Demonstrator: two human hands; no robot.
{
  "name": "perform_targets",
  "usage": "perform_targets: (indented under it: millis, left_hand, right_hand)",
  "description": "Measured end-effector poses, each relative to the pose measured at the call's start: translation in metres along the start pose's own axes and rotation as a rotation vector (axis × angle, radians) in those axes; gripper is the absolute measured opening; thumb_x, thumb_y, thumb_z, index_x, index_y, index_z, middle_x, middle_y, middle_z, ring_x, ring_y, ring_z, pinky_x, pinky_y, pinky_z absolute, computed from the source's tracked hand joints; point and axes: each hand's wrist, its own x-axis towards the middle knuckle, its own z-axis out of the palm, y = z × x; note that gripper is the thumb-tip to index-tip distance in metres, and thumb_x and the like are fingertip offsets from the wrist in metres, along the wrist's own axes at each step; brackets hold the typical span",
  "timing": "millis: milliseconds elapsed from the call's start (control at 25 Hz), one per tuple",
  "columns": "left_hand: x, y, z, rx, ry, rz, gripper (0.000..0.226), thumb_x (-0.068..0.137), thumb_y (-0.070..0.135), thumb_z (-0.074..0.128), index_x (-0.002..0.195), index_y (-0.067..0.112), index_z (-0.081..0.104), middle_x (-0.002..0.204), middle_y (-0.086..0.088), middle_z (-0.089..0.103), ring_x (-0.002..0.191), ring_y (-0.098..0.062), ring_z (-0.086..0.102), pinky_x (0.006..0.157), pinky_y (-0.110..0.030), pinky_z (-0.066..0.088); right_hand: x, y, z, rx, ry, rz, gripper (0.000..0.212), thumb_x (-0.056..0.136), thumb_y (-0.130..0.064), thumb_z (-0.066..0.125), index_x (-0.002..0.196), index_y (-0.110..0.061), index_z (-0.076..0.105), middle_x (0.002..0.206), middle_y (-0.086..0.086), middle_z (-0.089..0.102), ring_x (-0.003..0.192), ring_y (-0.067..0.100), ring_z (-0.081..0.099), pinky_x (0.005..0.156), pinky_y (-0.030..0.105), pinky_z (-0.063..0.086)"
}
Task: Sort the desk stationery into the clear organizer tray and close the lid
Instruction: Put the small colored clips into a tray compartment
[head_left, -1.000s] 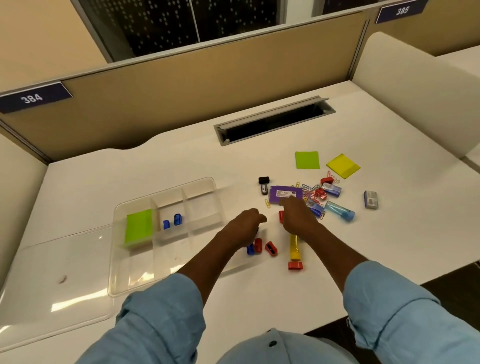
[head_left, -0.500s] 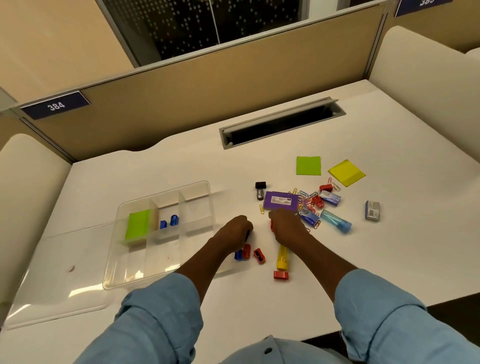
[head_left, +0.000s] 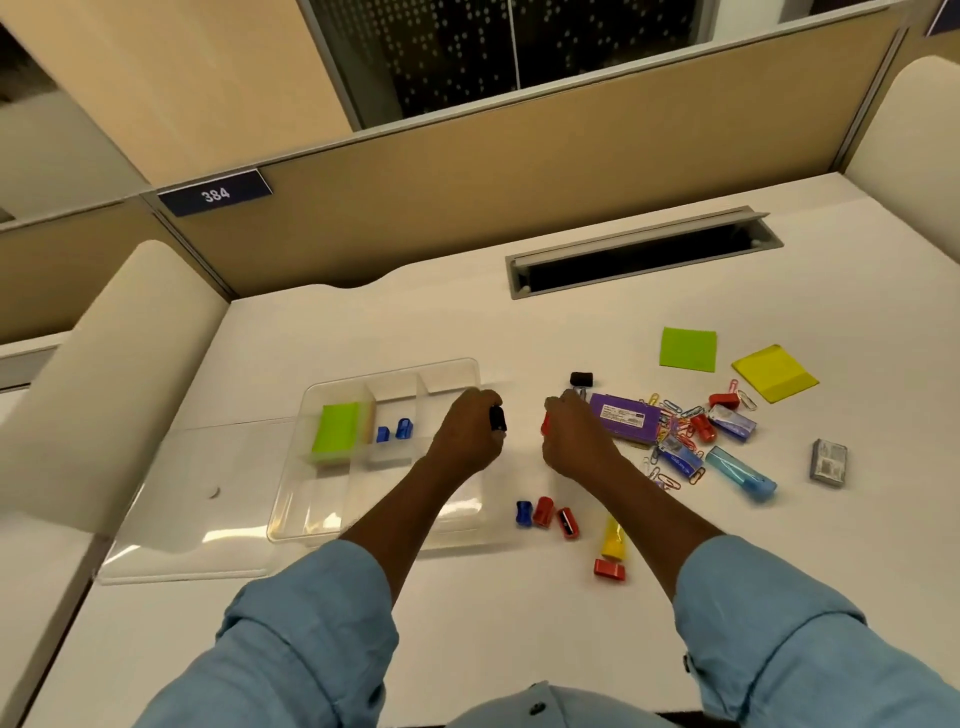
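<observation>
Tray (head_left: 395, 374) sat open under and left of the left hand (head_left: 467, 441), lid (head_left: 182, 519) flat further left, prob. so both hands could drop things straight in. Left hand was closed on a small black sharpener (head_left: 497, 418) over the tray's right edge. Right hand (head_left: 576, 441) pinched a red sharpener (head_left: 545, 423); the loose pile lay just right of it, w/ three sharpeners (head_left: 545, 512) nearer the body.

White desk (head_left: 649, 613), tan partition (head_left: 467, 218), dark window (head_left: 519, 47)

Bare desk (head_left: 519, 332) behind tray (head_left: 306, 499)
</observation>
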Motion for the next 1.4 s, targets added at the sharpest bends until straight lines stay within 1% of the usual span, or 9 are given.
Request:
perform_targets:
  millis: [80, 200, 280, 560, 800, 920, 1040, 1240, 1400]
  left_hand:
    - [0.002, -0.022, -0.016, -0.042, 0.083, -0.077, 0.032, 0.076, 0.009, 0.072, 0.105, 0.003, 0.060, 0.106, -0.014, 0.063, 0.099, -0.026, 0.058, 0.085, -0.031, 0.045]
    - [0.005, -0.059, -0.040, -0.090, 0.168, -0.166, 0.027, 0.072, 0.009, 0.074, 0.096, 0.004, 0.063, 0.097, -0.012, 0.068, 0.096, -0.027, 0.060, 0.084, -0.035, 0.047]
    - [0.010, -0.084, -0.054, -0.086, 0.202, -0.203, 0.032, 0.069, 0.007, 0.076, 0.099, 0.005, 0.065, 0.100, -0.014, 0.066, 0.099, -0.028, 0.058, 0.087, -0.036, 0.046]
    - [0.035, -0.152, -0.070, 0.084, 0.109, -0.287, 0.042, 0.070, 0.009, 0.077, 0.110, 0.016, 0.065, 0.113, -0.016, 0.050, 0.108, -0.030, 0.051, 0.084, -0.035, 0.047]
    - [0.060, -0.186, -0.061, 0.203, 0.030, -0.238, 0.033, 0.073, 0.016, 0.073, 0.106, 0.018, 0.066, 0.112, -0.013, 0.049, 0.106, -0.031, 0.048, 0.081, -0.034, 0.041]
    - [0.067, -0.194, -0.055, 0.223, 0.029, -0.193, 0.023, 0.077, 0.017, 0.067, 0.099, 0.015, 0.066, 0.109, -0.013, 0.049, 0.102, -0.031, 0.049, 0.076, -0.035, 0.040]
    - [0.072, -0.198, -0.052, 0.193, 0.025, -0.170, 0.028, 0.079, 0.019, 0.065, 0.107, 0.015, 0.064, 0.113, -0.014, 0.047, 0.105, -0.032, 0.047, 0.082, -0.038, 0.041]
    - [0.070, -0.190, -0.061, 0.187, 0.073, -0.106, 0.030, 0.077, 0.011, 0.065, 0.107, 0.012, 0.065, 0.111, -0.015, 0.049, 0.104, -0.033, 0.046, 0.080, -0.038, 0.038]
    - [0.066, -0.162, -0.061, 0.087, 0.196, 0.008, 0.033, 0.076, -0.001, 0.059, 0.107, 0.006, 0.065, 0.104, -0.018, 0.053, 0.097, -0.034, 0.049, 0.074, -0.035, 0.034]
  right_hand:
    - [0.008, -0.024, 0.003, 0.041, 0.000, -0.049, 0.015, 0.085, -0.008, 0.058, 0.099, -0.006, 0.055, 0.109, 0.012, 0.053, 0.097, 0.027, 0.055, 0.076, 0.033, 0.046]
    - [0.021, -0.066, 0.009, 0.088, 0.030, -0.139, 0.022, 0.088, -0.015, 0.056, 0.108, -0.007, 0.056, 0.109, 0.011, 0.057, 0.101, 0.028, 0.056, 0.085, 0.037, 0.047]
    - [0.031, -0.098, 0.015, 0.103, 0.019, -0.199, 0.025, 0.088, -0.016, 0.057, 0.112, -0.009, 0.057, 0.110, 0.010, 0.059, 0.104, 0.028, 0.056, 0.089, 0.038, 0.047]
    - [0.074, -0.169, 0.048, -0.105, -0.108, -0.233, 0.030, 0.076, 0.000, 0.062, 0.104, -0.009, 0.056, 0.109, 0.011, 0.057, 0.104, 0.029, 0.054, 0.085, 0.034, 0.040]
    - [0.104, -0.197, 0.081, -0.372, -0.162, -0.255, 0.041, 0.077, -0.016, 0.069, 0.116, -0.014, 0.055, 0.112, 0.007, 0.059, 0.110, 0.028, 0.049, 0.089, 0.035, 0.037]
    - [0.109, -0.203, 0.091, -0.395, -0.169, -0.245, 0.034, 0.080, -0.017, 0.064, 0.113, -0.016, 0.057, 0.108, 0.006, 0.060, 0.109, 0.029, 0.048, 0.090, 0.036, 0.035]
    - [0.111, -0.206, 0.099, -0.422, -0.176, -0.209, 0.036, 0.085, -0.023, 0.058, 0.119, -0.015, 0.053, 0.110, 0.007, 0.060, 0.111, 0.029, 0.047, 0.093, 0.038, 0.034]
    - [0.106, -0.208, 0.092, -0.335, -0.088, -0.174, 0.041, 0.083, -0.023, 0.063, 0.122, -0.016, 0.054, 0.114, 0.007, 0.059, 0.113, 0.028, 0.047, 0.093, 0.039, 0.035]
    - [0.092, -0.189, 0.071, -0.139, 0.115, -0.133, 0.039, 0.083, -0.016, 0.061, 0.122, -0.017, 0.056, 0.118, 0.004, 0.059, 0.113, 0.025, 0.048, 0.089, 0.036, 0.034]
